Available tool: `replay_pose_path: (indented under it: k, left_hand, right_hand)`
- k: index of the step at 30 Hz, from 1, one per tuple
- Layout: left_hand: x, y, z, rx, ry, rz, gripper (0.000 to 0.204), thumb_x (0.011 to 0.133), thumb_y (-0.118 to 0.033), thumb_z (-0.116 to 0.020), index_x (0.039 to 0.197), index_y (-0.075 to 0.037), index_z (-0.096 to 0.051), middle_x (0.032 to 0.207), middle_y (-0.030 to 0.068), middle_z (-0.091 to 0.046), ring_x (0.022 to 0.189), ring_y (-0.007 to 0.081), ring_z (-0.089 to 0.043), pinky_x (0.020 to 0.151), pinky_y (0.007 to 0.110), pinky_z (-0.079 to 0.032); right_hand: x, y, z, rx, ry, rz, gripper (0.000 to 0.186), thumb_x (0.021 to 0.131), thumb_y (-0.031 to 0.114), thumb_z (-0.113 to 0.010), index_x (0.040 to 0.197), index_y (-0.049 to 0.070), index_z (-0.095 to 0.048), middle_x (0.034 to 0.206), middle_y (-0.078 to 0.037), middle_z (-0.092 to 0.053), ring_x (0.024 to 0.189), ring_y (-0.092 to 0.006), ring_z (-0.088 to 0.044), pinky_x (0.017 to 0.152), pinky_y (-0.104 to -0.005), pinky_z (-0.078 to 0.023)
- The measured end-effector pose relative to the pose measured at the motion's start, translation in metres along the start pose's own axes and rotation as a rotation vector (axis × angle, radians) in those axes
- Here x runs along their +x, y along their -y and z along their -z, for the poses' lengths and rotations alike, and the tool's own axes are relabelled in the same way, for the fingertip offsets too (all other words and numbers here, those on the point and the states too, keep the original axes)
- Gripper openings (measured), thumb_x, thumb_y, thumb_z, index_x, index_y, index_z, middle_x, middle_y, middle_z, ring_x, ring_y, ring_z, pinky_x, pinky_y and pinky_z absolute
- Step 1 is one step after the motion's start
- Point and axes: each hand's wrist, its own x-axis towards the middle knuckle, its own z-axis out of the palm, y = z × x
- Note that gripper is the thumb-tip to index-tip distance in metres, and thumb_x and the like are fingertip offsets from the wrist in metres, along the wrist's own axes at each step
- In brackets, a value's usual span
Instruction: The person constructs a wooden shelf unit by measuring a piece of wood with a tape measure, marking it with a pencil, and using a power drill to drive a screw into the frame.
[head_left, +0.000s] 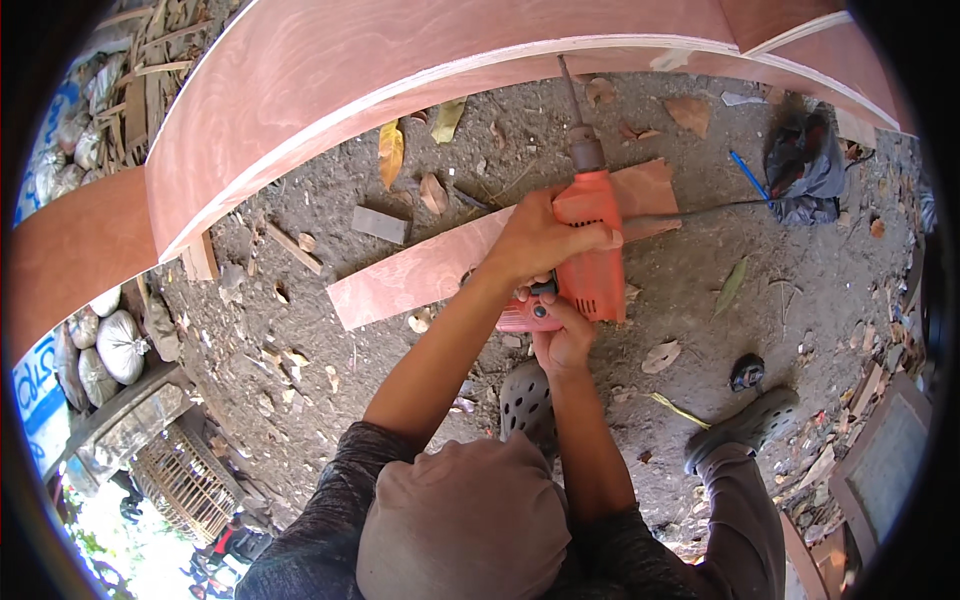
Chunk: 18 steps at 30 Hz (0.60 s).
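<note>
An orange power drill (589,250) with a long bit (572,95) points away from me, the bit's tip meeting the lower face of a curved plywood panel (450,30). My left hand (549,234) grips the drill body, thumb across its top. My right hand (557,340) is closed round the drill's handle, below and behind my left. A loose plywood strip (400,285) lies on the dirt beneath the drill, and a dark cord runs from the drill's area toward the right.
Dirt ground (730,290) has dry leaves, scraps, a small block (380,225), a black plastic bag (805,155) and a blue stick (750,175). At left are white sacks (120,350) and a wicker cage (180,470). A framed board (872,470) leans at right. My shod feet stand below.
</note>
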Motion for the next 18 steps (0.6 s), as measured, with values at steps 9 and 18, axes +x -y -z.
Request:
replay_pose_path:
  k: [9, 18]
  left_hand:
    - [0.005, 0.004, 0.001, -0.158, 0.034, -0.017, 0.071, 0.064, -0.034, -0.087, 0.120, 0.003, -0.066, 0.101, 0.0119, -0.071, 0.090, 0.0203, -0.068, 0.078, 0.034, -0.054]
    - [0.007, 0.002, 0.007, -0.114, 0.039, 0.063, 0.075, 0.063, -0.036, -0.087, 0.122, 0.004, -0.065, 0.105, 0.0146, -0.071, 0.095, 0.0219, -0.069, 0.082, 0.035, -0.055]
  right_hand:
    - [-0.001, 0.004, -0.009, -0.040, -0.040, 0.055, 0.037, 0.083, -0.007, -0.062, 0.119, 0.000, -0.058, 0.106, -0.011, -0.062, 0.095, -0.0262, -0.061, 0.089, -0.0425, -0.051]
    - [0.003, 0.001, -0.006, -0.140, 0.003, 0.071, 0.051, 0.083, -0.011, -0.067, 0.130, 0.003, -0.055, 0.109, -0.010, -0.066, 0.098, -0.0208, -0.066, 0.086, -0.0374, -0.055]
